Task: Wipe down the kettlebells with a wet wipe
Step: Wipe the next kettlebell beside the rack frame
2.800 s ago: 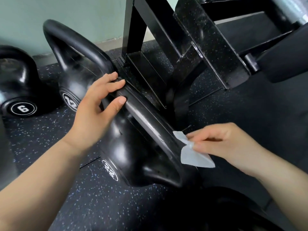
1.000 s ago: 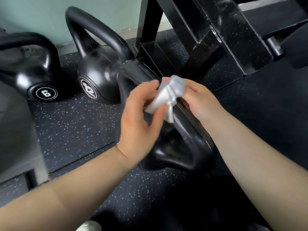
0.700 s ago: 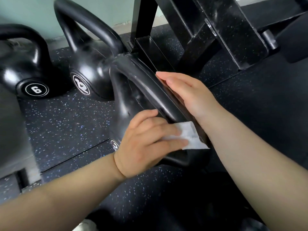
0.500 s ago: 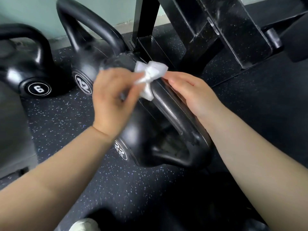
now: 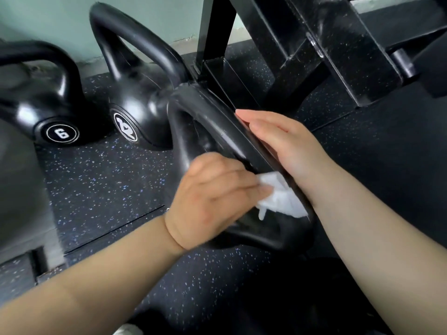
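A large black kettlebell (image 5: 208, 122) stands in the middle of the floor, its thick handle running toward me. My left hand (image 5: 210, 197) is shut on a crumpled white wet wipe (image 5: 280, 197) and presses it against the inner side of the handle near its lower end. My right hand (image 5: 285, 143) lies flat along the outer side of the same handle, fingers straight and together, holding nothing. Behind stand a kettlebell marked 12 (image 5: 135, 102) and one marked 6 (image 5: 43, 97).
A black metal rack frame (image 5: 314, 49) rises at the back right, close to the big kettlebell's handle. The floor (image 5: 101, 184) is dark speckled rubber matting with a seam. A grey object (image 5: 19, 189) fills the left edge. A pale green wall runs behind.
My left hand has carried the wipe from the top of the handle down to its lower inner part. My right hand has stayed flat on the handle's outer side.
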A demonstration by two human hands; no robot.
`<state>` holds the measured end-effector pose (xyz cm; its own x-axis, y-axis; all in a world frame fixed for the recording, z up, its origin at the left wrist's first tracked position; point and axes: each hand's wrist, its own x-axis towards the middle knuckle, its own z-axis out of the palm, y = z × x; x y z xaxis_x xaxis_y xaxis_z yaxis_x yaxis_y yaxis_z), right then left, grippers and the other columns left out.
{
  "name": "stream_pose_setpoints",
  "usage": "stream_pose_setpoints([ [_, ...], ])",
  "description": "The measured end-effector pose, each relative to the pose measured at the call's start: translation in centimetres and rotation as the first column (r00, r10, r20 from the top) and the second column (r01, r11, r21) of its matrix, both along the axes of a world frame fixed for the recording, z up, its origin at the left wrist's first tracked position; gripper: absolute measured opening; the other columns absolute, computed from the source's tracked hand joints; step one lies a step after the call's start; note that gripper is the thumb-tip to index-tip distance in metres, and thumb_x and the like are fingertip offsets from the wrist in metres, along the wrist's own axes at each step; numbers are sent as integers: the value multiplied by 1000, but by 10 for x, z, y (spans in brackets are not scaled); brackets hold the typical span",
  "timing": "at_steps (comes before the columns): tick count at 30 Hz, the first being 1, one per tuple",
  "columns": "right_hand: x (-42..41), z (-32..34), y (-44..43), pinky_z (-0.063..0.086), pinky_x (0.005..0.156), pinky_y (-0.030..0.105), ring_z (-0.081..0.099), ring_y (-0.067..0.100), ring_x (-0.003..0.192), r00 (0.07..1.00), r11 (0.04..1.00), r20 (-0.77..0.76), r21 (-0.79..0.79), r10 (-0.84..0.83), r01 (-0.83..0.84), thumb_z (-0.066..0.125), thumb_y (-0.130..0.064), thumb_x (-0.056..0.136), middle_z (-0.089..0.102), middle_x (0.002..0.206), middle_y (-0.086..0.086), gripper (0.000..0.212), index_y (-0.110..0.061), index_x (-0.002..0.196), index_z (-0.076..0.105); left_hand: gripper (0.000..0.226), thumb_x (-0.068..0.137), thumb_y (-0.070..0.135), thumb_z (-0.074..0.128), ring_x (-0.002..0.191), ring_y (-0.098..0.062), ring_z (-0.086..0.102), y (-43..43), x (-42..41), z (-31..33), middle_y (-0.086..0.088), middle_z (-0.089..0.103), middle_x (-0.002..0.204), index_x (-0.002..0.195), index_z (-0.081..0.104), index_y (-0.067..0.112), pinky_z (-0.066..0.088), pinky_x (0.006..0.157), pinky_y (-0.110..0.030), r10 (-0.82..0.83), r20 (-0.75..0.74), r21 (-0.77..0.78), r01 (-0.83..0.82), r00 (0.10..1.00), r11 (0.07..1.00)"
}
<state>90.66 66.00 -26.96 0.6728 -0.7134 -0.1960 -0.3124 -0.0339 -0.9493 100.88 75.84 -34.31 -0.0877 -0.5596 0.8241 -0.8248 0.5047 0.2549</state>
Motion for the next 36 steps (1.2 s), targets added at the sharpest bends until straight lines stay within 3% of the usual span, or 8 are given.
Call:
stream_pose_setpoints([
  [4,1,2,1,44,86,8,58,-8,98,1000,1000,-17,-13,-25,25,49,-17,87,64,104,-18,26,-27,107,63,11,84,18,59,75,-13,50,-13,43,10,3,54,88,94,57,19,33,78,-12,275,-227,82,-263,934,961],
  [8,0,3,3,43,87,8,56,-8,102,998,998,-47,-55,-32,30,49,-19,87,64,108,-19,27,-29,108,63,16,81,19,59,74,-7,49,-19,42,12,4,57,84,95,55,24,37,75,-12,395,-511,247,-309,763,918],
  [15,2,2,2,38,75,-5,52,-23,88,999,996,-37,-88,6,-10,47,-14,87,58,95,-30,30,-40,98,58,13,88,17,52,78,-12,51,4,12,0,6,53,95,100,56,18,38,76,-16,117,-215,154,-84,970,985],
  [17,1,2,2,42,79,-1,54,-19,95,999,997,-47,-80,7,-11,48,-17,87,60,99,-29,29,-42,98,59,13,86,13,54,75,-8,49,2,30,-4,9,56,91,97,57,20,37,73,-15,178,-206,182,-141,962,973],
  [21,2,4,4,35,72,-9,49,-27,90,998,992,-70,-128,7,-16,48,-18,87,57,92,-34,29,-45,94,57,20,78,2,60,74,18,47,7,73,-2,18,52,80,93,64,15,34,71,3,530,-502,379,-377,683,845],
  [26,4,8,6,31,69,-11,46,-31,86,994,979,-112,-202,15,-38,46,-17,88,53,95,-35,30,-45,95,55,33,82,4,56,71,17,51,-6,93,19,22,55,84,88,54,36,39,73,-3,521,-674,397,-338,525,854],
  [30,5,9,7,33,68,-9,48,-29,85,993,972,-116,-234,-3,-24,46,-13,87,54,96,-32,31,-39,101,55,40,83,-2,53,77,19,55,-27,85,41,28,60,87,91,56,37,40,74,-3,325,-722,344,-91,611,935],
  [36,7,9,7,35,68,-7,51,-25,86,994,971,-104,-241,-24,-2,46,-9,86,56,95,-31,32,-37,100,57,33,85,11,40,115,0,45,-42,78,29,7,52,116,111,59,6,32,101,-7,170,-528,389,59,832,919],
])
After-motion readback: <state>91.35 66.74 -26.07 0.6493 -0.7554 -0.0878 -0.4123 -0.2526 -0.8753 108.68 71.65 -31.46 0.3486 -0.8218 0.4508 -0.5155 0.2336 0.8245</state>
